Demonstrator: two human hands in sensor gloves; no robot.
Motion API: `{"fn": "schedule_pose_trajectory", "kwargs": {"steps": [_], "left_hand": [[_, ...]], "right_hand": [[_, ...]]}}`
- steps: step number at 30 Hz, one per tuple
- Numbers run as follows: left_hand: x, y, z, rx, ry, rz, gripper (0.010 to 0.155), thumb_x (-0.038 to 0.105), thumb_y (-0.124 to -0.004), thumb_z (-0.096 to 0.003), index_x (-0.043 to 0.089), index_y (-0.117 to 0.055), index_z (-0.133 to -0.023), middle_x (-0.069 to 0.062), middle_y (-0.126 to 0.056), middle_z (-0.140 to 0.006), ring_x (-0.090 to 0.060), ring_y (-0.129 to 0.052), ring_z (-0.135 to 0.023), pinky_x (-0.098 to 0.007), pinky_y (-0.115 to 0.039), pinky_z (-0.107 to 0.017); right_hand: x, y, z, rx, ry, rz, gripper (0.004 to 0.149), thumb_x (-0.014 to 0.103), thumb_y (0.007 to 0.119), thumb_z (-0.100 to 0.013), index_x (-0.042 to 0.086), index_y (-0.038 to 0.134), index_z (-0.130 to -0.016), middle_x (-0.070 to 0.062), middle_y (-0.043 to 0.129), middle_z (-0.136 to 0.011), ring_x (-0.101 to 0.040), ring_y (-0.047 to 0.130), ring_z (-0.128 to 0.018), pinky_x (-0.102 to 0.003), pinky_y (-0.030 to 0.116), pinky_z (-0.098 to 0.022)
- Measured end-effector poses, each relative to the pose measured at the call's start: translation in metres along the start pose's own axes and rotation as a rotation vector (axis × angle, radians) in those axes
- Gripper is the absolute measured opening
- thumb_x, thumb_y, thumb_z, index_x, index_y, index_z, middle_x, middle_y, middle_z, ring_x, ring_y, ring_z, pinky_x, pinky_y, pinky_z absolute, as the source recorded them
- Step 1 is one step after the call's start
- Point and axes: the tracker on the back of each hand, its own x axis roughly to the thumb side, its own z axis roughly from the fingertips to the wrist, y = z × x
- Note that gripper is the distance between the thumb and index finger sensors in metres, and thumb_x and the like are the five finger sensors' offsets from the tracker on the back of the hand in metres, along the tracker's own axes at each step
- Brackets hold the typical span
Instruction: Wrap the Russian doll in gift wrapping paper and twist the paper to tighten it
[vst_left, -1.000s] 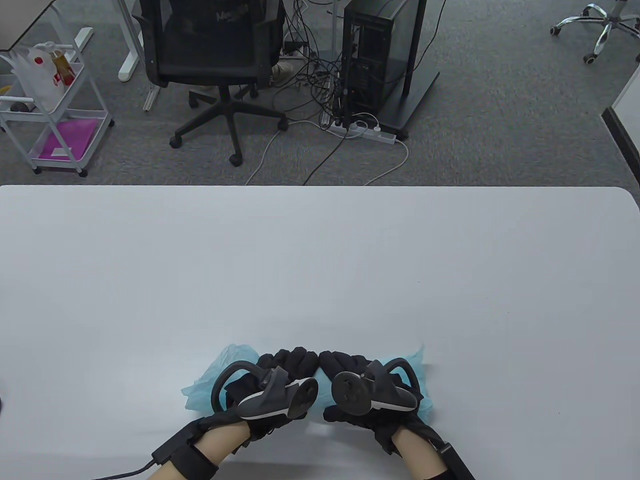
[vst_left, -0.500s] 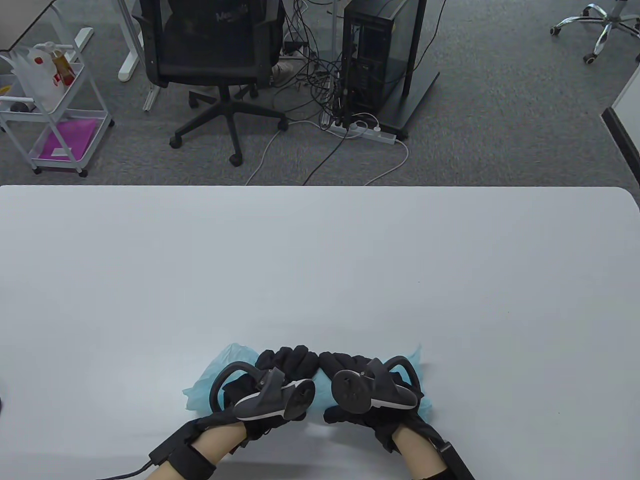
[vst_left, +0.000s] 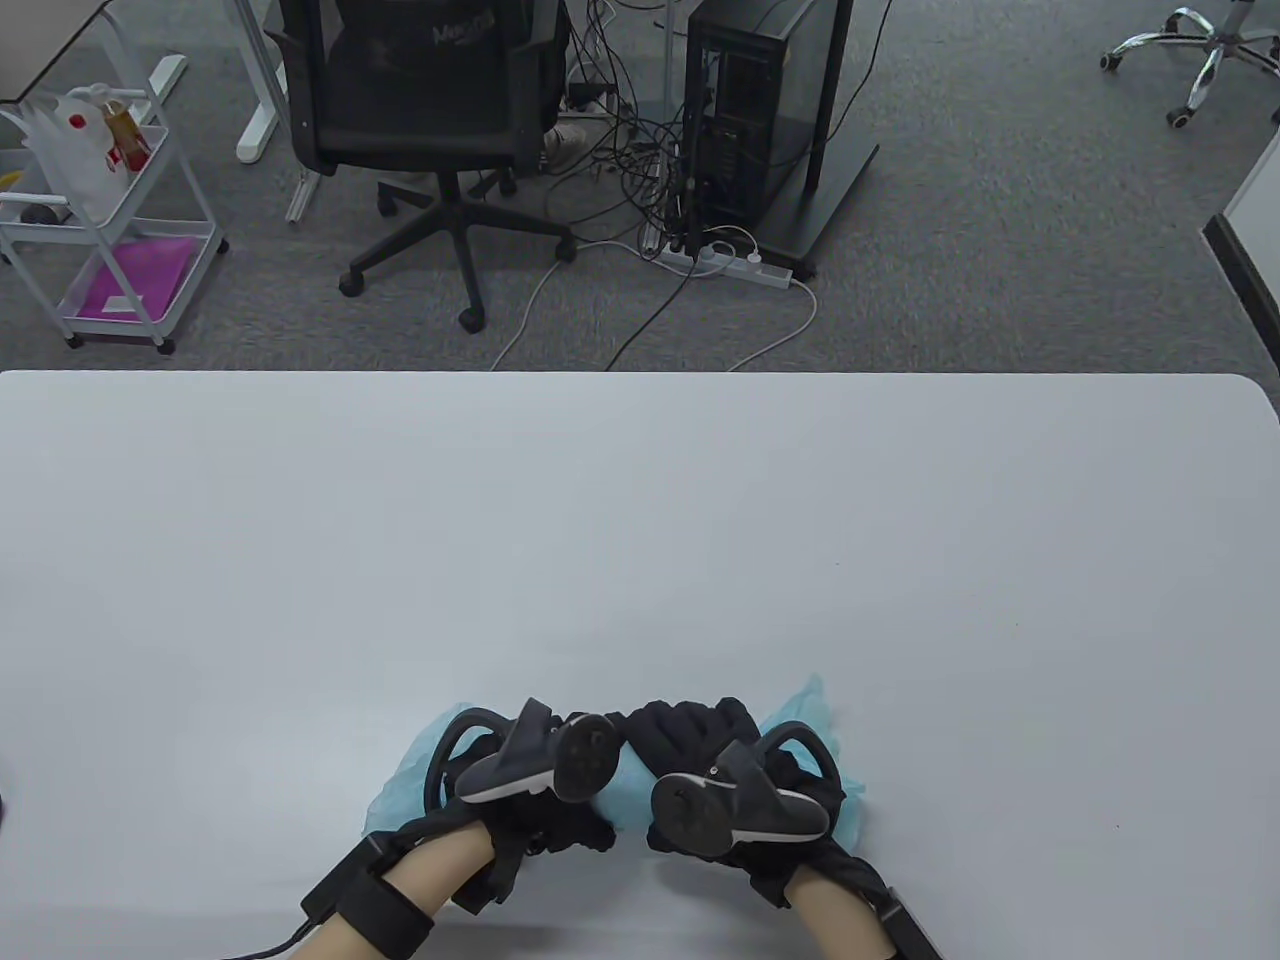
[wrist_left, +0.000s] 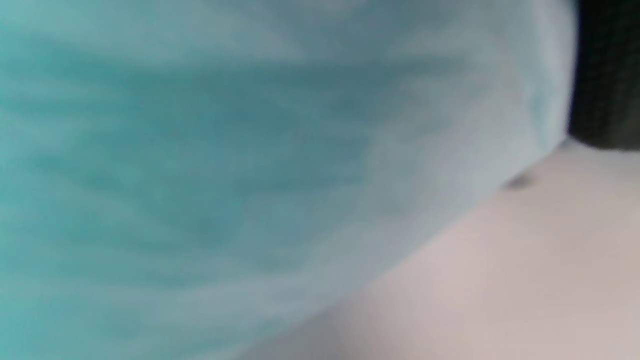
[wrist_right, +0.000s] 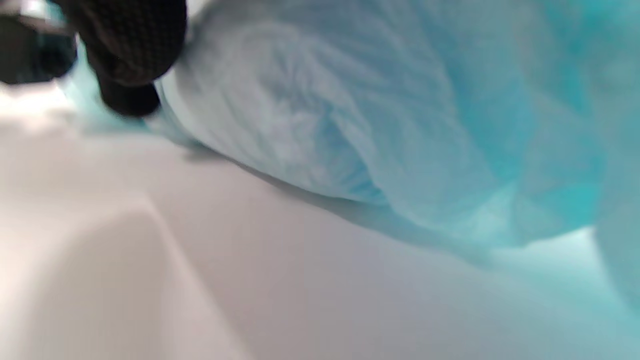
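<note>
Light blue wrapping paper (vst_left: 626, 792) lies as a crumpled roll near the table's front edge; the doll is hidden inside it. My left hand (vst_left: 556, 826) grips the roll's left half, its tracker tipped away from me. My right hand (vst_left: 692, 732) curls over the right half, knuckles close to the left hand. Loose paper ends stick out at the left (vst_left: 402, 786) and right (vst_left: 812, 704). The left wrist view is filled with blurred blue paper (wrist_left: 200, 150). In the right wrist view the paper (wrist_right: 350, 125) bulges above the table, with a gloved finger (wrist_right: 131, 50) at the top left.
The white table (vst_left: 640, 520) stretches away beyond the hands. On the floor past its far edge stand a black office chair (vst_left: 430, 110), a computer tower (vst_left: 750, 110) with cables, and a white cart (vst_left: 110, 220) at the left.
Both hands have rolled forward over the bundle. The left tracker tipped up and away, the right tracker dropped toward me. The paper's right end rose slightly farther back.
</note>
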Motion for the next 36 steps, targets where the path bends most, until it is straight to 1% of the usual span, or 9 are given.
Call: {"fn": "schedule_pose_trajectory", "kwargs": {"steps": [3,10,19,22,25,28,31,33,36], "left_hand": [[-0.005,0.002,0.0,-0.014,0.001,-0.003,0.103,0.071,-0.087,-0.0166,0.034,-0.043,-0.102,0.006,-0.069,-0.102,-0.019,-0.091,-0.082,-0.037,-0.078,-0.063],[-0.019,0.006,-0.009,-0.11,-0.008,0.134,0.102,0.073,-0.089,-0.0146,0.031,-0.052,-0.1,0.004,-0.077,-0.098,-0.02,-0.095,-0.075,-0.034,-0.081,-0.058],[-0.031,0.002,-0.013,-0.189,-0.038,0.281,0.102,0.076,-0.087,-0.014,0.024,-0.061,-0.097,-0.002,-0.084,-0.09,-0.023,-0.099,-0.062,-0.034,-0.085,-0.049],[-0.031,-0.001,-0.012,-0.212,-0.059,0.324,0.102,0.076,-0.087,-0.0145,0.022,-0.062,-0.097,-0.004,-0.084,-0.088,-0.023,-0.1,-0.061,-0.034,-0.085,-0.048],[-0.03,-0.003,-0.011,-0.219,-0.075,0.341,0.102,0.077,-0.086,-0.0153,0.022,-0.061,-0.097,-0.005,-0.083,-0.088,-0.024,-0.099,-0.06,-0.035,-0.085,-0.048],[-0.028,-0.003,-0.008,-0.205,-0.083,0.308,0.102,0.078,-0.082,-0.0164,0.024,-0.057,-0.099,-0.003,-0.081,-0.091,-0.022,-0.099,-0.062,-0.033,-0.084,-0.05],[-0.025,0.004,-0.002,-0.139,-0.105,0.298,0.101,0.075,-0.082,-0.0193,0.03,-0.049,-0.103,0.0,-0.069,-0.104,-0.024,-0.095,-0.075,-0.037,-0.08,-0.058],[-0.022,0.017,0.005,-0.044,-0.102,0.251,0.103,0.074,-0.081,-0.0205,0.034,-0.039,-0.106,0.003,-0.053,-0.113,-0.024,-0.076,-0.099,-0.042,-0.069,-0.071],[-0.017,0.048,0.027,0.197,-0.084,0.203,0.102,0.073,-0.078,-0.0234,0.041,-0.028,-0.106,0.009,-0.034,-0.119,-0.023,-0.056,-0.112,-0.045,-0.055,-0.082]], "right_hand": [[0.013,0.003,-0.003,-0.02,0.031,0.175,0.108,0.062,0.079,-0.034,0.012,0.02,-0.108,-0.011,0.037,-0.119,-0.034,0.061,-0.108,-0.068,0.05,-0.075],[0.028,0.011,-0.002,-0.112,0.082,0.298,0.114,0.063,0.082,-0.034,0.01,0.013,-0.107,-0.013,0.031,-0.119,-0.032,0.06,-0.109,-0.066,0.051,-0.077],[0.027,0.015,-0.004,-0.107,0.078,0.218,0.117,0.063,0.084,-0.034,0.012,0.008,-0.107,-0.013,0.025,-0.121,-0.037,0.058,-0.113,-0.066,0.051,-0.079],[0.025,0.013,-0.005,-0.092,0.053,0.162,0.116,0.063,0.084,-0.033,0.014,0.011,-0.107,-0.013,0.031,-0.12,-0.035,0.065,-0.11,-0.065,0.054,-0.079],[0.022,0.011,-0.005,-0.085,0.031,0.109,0.111,0.063,0.087,-0.032,0.016,0.02,-0.107,-0.008,0.049,-0.114,-0.029,0.074,-0.103,-0.063,0.059,-0.078],[0.021,0.009,-0.005,-0.084,0.027,0.112,0.11,0.064,0.088,-0.03,0.016,0.024,-0.107,-0.009,0.054,-0.112,-0.029,0.079,-0.099,-0.062,0.064,-0.075],[0.018,0.003,-0.004,-0.096,0.035,0.121,0.111,0.066,0.088,-0.028,0.015,0.029,-0.107,-0.01,0.06,-0.109,-0.029,0.084,-0.094,-0.061,0.069,-0.071],[0.012,-0.003,-0.002,-0.117,0.058,0.103,0.111,0.066,0.087,-0.027,0.014,0.031,-0.106,-0.01,0.063,-0.108,-0.029,0.086,-0.091,-0.061,0.072,-0.069],[-0.002,-0.018,0.004,-0.174,0.101,0.056,0.11,0.067,0.087,-0.025,0.015,0.036,-0.106,-0.01,0.066,-0.106,-0.029,0.09,-0.088,-0.06,0.074,-0.066]]}}
